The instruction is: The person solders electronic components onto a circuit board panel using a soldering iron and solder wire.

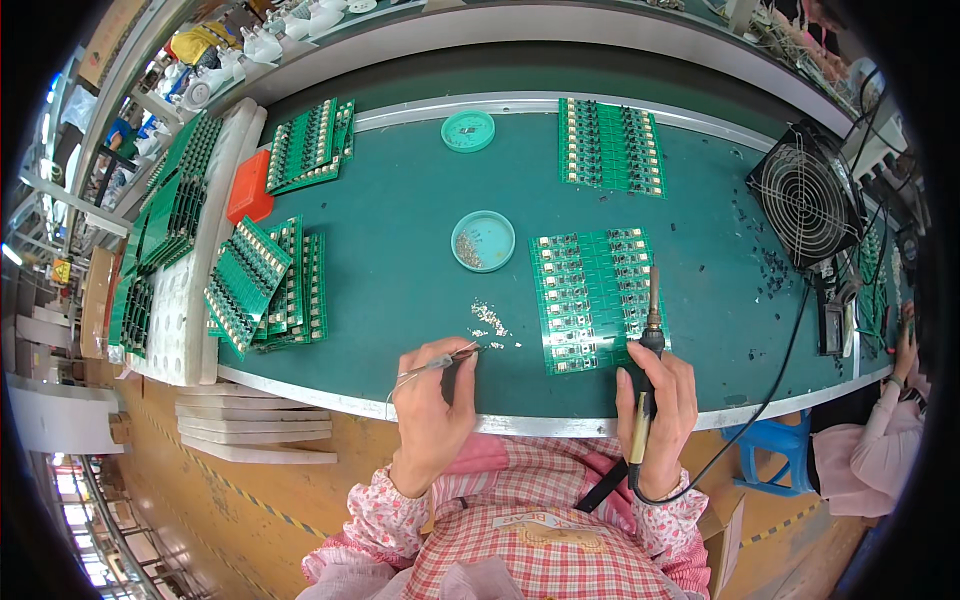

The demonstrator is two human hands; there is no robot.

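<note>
My left hand is closed around thin metal tweezers, their tips close to a scatter of tiny pale components on the green mat. In my right hand is a soldering iron, gripped like a pen with its metal shaft pointing away from me. The iron passes over the right side of a green circuit board panel, which bears rows of small white and black parts. Whether the iron touches the panel, I cannot tell. Beyond the loose components stands a round turquoise dish with small parts in it.
A second dish and another board panel lie farther back. Stacked panels and a red box are at left, beside white foam. A black fan stands right, near black bits. The iron's cord loops rightward.
</note>
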